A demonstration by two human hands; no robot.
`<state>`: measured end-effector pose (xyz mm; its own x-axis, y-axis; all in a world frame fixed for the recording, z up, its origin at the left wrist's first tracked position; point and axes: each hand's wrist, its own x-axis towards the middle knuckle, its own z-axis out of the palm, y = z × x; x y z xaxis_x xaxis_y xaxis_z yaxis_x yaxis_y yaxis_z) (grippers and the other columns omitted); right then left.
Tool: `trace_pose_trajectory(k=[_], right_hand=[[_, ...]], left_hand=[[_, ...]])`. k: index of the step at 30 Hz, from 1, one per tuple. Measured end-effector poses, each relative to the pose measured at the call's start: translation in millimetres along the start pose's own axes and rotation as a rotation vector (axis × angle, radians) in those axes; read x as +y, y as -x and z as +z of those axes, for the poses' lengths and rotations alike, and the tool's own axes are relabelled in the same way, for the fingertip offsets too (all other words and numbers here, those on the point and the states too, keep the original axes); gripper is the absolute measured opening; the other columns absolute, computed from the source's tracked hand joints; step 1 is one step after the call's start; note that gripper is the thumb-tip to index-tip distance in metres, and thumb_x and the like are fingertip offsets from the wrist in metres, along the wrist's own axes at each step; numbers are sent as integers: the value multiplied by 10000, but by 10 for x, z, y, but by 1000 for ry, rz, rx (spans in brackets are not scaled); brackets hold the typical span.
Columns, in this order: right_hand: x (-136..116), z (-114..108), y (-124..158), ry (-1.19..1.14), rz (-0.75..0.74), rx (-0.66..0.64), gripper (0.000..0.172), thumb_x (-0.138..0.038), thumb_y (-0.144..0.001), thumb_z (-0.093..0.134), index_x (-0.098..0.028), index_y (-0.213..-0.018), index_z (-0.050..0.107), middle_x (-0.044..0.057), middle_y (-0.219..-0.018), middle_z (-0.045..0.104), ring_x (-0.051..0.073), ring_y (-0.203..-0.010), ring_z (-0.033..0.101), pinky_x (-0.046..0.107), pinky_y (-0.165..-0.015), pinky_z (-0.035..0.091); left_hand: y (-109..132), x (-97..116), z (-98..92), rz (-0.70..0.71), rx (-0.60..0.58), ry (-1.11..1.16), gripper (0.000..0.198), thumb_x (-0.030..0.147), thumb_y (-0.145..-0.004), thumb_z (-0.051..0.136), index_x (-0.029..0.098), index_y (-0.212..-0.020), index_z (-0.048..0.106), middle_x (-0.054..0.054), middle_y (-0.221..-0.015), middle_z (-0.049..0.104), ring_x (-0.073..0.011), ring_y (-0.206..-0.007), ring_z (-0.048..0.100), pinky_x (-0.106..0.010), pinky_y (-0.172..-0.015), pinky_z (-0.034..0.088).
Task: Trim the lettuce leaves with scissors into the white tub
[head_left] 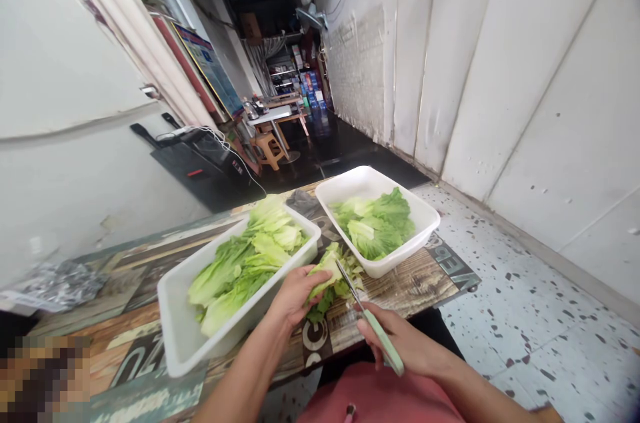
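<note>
Two hands work at the tabletop (400,293) near edge: left hand (295,296) grips lettuce leaf (327,276) steady between near tub (185,336) and far tub (420,210); right hand (400,343) clamped on knife (375,333), blade just beside leaf.

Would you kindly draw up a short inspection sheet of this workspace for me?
surface: wood-print table top
job's things: loose green lettuce leaves; near white rectangular plastic tub and far white rectangular plastic tub, both holding lettuce; pale-green-handled knife
clutter: crumpled silvery bag; grey cloth by the tubs
grippers: bare left hand on the leaves; bare right hand gripping the knife
cables: thin white cord beside a black device
surroundings: speckled white floor; white panelled wall; boxes on distant shelves
</note>
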<state>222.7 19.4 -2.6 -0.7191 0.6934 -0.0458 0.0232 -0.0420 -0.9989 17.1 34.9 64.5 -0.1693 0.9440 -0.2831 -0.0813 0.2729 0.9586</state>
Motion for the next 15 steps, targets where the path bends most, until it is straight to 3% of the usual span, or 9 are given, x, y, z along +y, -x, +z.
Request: trace_pose_trajectory(k=[3, 8, 15], right_hand=[[-29, -10, 23, 28, -10, -27, 520, -633, -896, 483, -189, -1156, 560, -61, -674, 484, 77, -487, 512, 211, -485, 431], [-107, -33, 26, 105, -21, -29, 486, -606, -872, 542, -186, -1117, 570, -24, -760, 526, 99, -550, 555, 207, -479, 454], [-10, 1, -86, -146, 63, 28, 490, -665, -771, 622, -195, -855, 510, -101, -522, 435, 73, -348, 429, 192, -303, 406]], left_hand=[[10, 31, -23, -17, -47, -12, 326, 317, -499, 819, 96, -611, 609, 6, -517, 561, -15, -357, 332, -173, -358, 160], [37, 27, -46, -96, -160, -70, 294, 287, -504, 814, 88, -628, 635, -46, -582, 627, -20, -359, 363, -175, -356, 166], [62, -4, -112, -145, -192, -66, 279, 282, -528, 814, 103, -631, 626, -48, -596, 639, -10, -338, 357, -162, -340, 169]])
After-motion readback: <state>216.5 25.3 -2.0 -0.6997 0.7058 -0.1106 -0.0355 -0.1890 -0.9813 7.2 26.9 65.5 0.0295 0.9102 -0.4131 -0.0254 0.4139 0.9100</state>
